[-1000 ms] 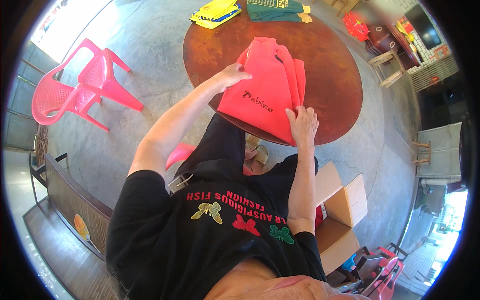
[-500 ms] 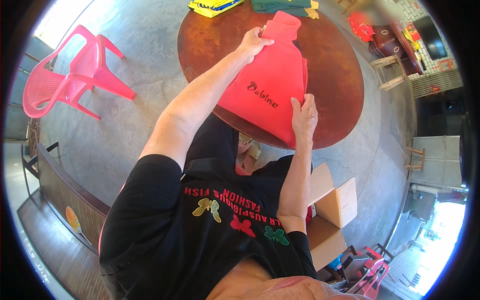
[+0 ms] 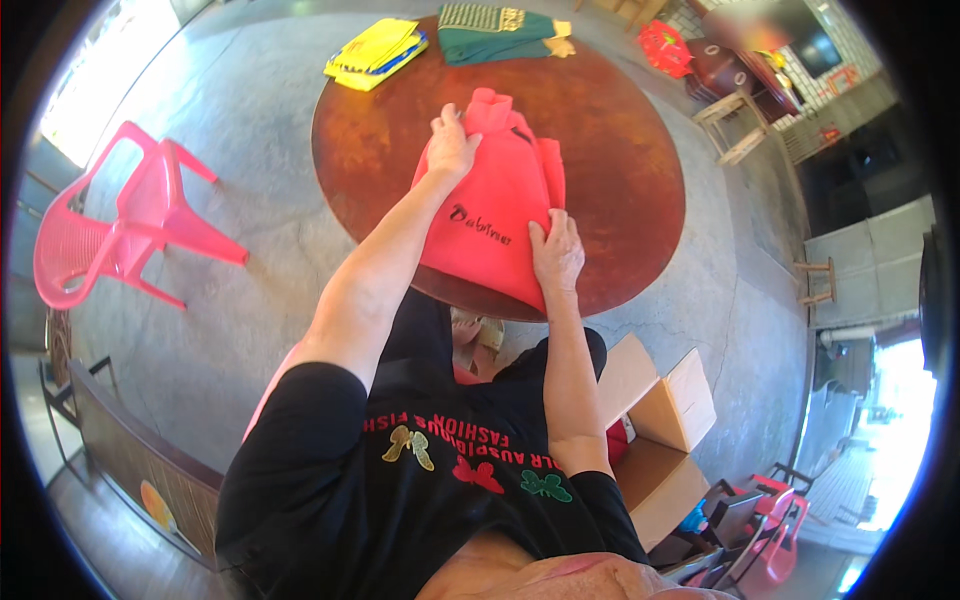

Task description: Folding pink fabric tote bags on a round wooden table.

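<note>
A coral-red high-necked sweater [image 3: 490, 190], with dark lettering on its front, lies on the round brown table [image 3: 630, 190]. Its collar points to the far side, and the body reaches the near table edge. A sleeve is tucked along its right side. My left hand [image 3: 452, 148] rests by the left shoulder, next to the collar, fingers stretched and thumb apart on the fabric. Lower down, my right hand [image 3: 558, 252] holds the sweater's right edge, thumb on top; its fingertips are partly hidden.
Folded yellow clothing [image 3: 375, 52] and a folded green garment [image 3: 500, 38] lie at the table's far edge. A pink plastic chair [image 3: 150, 215] stands left. An open cardboard box [image 3: 660, 455] sits at my right side, and a wooden stool [image 3: 733, 128] stands far right.
The sweater has come down flat onto the table, nearer to me. My left hand has gone from gripping beside the collar to fingers spread. The view has shifted, showing more of the far table.
</note>
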Available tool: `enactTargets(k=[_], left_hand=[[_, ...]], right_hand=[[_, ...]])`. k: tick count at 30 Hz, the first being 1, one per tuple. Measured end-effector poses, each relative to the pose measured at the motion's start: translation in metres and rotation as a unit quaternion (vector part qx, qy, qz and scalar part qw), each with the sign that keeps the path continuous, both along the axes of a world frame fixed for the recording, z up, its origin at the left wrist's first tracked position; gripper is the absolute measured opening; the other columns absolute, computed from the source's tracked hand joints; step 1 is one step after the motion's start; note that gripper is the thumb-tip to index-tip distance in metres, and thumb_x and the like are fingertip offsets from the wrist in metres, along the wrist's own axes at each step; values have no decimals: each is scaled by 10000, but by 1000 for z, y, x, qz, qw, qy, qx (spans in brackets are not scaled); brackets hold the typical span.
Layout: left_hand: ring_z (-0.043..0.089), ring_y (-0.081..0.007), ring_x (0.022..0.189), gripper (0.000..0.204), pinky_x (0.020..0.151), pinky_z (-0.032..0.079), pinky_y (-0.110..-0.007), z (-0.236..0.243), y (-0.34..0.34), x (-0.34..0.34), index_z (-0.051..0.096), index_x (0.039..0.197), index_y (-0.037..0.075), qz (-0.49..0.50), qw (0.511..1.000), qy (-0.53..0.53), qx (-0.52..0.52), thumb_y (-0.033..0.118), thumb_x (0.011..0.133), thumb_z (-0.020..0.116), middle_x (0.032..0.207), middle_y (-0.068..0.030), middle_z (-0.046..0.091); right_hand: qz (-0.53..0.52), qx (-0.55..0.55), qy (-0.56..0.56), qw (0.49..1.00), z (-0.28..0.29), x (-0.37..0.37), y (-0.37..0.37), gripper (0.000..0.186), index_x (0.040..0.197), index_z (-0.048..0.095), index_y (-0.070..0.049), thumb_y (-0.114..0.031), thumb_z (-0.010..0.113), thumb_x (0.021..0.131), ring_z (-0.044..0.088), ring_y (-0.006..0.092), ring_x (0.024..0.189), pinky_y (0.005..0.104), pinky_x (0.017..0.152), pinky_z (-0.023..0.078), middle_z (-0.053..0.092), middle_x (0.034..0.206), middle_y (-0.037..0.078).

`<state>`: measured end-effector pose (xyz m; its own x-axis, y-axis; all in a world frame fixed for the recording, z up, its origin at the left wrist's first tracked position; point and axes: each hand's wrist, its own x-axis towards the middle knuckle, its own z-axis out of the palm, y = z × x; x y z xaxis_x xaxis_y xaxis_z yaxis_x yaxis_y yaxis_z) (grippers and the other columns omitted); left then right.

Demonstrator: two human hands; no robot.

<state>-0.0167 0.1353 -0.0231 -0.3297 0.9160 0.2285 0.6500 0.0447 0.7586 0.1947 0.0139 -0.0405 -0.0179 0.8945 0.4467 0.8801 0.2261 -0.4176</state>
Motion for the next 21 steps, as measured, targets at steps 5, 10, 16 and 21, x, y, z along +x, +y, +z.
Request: enactTargets(k=[5,10,16,21], left_hand=[[364,-398,1367,665,1062,373,-544,36,-55,16,407,1452,153,-123,955,235,134,251,862,700,1452,-180,390],[250,-364,1461,665,1161,217,-580,-2,-127,43,407,1481,184,-247,911,329,-4,492,914,568,1546,-164,330],[256,-355,1461,684,1174,184,-575,-6,-126,34,402,1487,197,-238,919,315,0,519,906,567,1553,-157,329],[261,-340,1462,650,1176,187,-565,-1,-136,16,411,1481,203,-289,907,307,25,474,914,578,1549,-142,342]], right_hand=[[10,22,52,998,9,10,-6,425,1171,519,-72,-240,716,834,638,395,903,481,770,522,619,1015,201],[22,5,34,999,10,21,-11,427,1199,518,-89,-209,706,835,626,393,943,465,789,520,606,1075,175],[127,75,-82,986,40,-5,-61,578,1363,520,-144,-268,712,832,465,302,1305,512,997,423,504,1369,118],[115,-28,-96,988,26,6,-69,517,1341,563,-155,-370,649,878,354,269,1409,545,1063,362,447,1465,69]])
